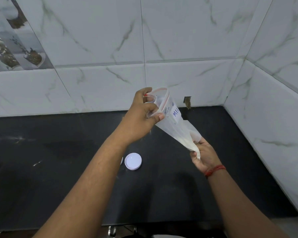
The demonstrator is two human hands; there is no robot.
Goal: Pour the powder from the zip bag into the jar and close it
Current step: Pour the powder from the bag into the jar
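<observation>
I see the black tabletop (58, 169) with the zip bag (172, 124) held above it, mouth open at the far end, powder (192, 145) at the near corner. Left hand (141, 115) fingers pinch the bag's mouth, right hand (203, 155) fingers grip the bottom corner. White lid (133, 161) lies on the tabletop, near-left of the bag.

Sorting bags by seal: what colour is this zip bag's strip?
Red, on the zip bag; head view.

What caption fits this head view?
Left hand holds the open mouth of the zip bag, right hand grips its powder-filled corner, above a counter with a white lid.
</observation>
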